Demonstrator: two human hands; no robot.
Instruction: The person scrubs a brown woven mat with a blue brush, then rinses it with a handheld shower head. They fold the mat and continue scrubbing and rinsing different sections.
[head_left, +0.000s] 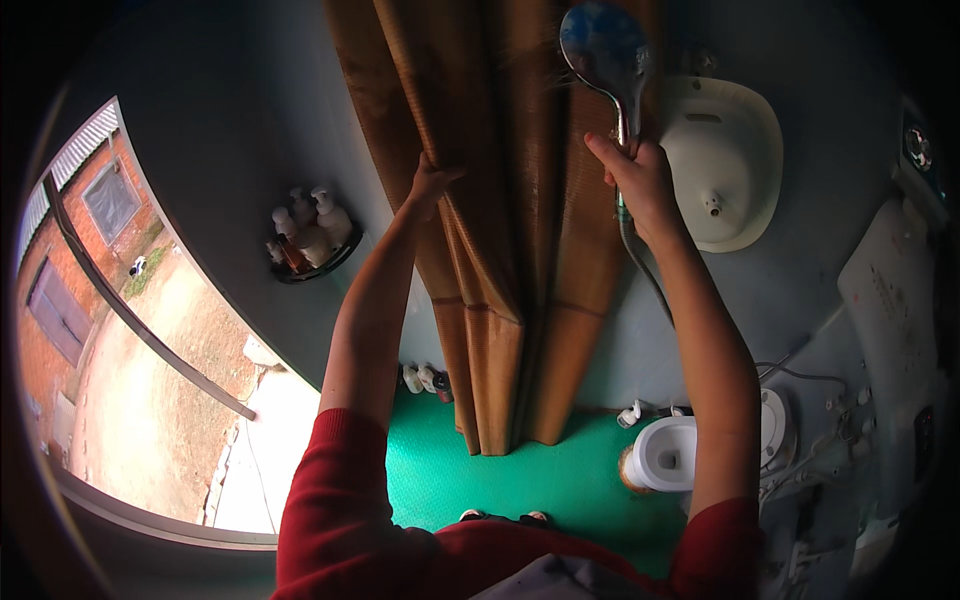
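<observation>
A long brown curtain (487, 247) hangs in folds before me, its hem near the green floor. My left hand (433, 182) grips one fold of it at the left side. In my right hand (636, 176) is the handle of a chrome handheld shower head (606, 45), held upright with its head at the top of the view. Fine streaks that look like water spray leave the head toward the curtain. Darker, wet-looking patches mark the curtain's upper part. From the handle a flexible metal hose (646, 271) runs down behind my right forearm.
A white washbasin (739, 161) is fixed to the wall close by my right hand. Below it stands a white toilet (667, 454). A corner shelf (319, 266) holds several pump bottles on the left. Small bottles (426, 379) stand at the floor's edge. A bright doorway opens at left.
</observation>
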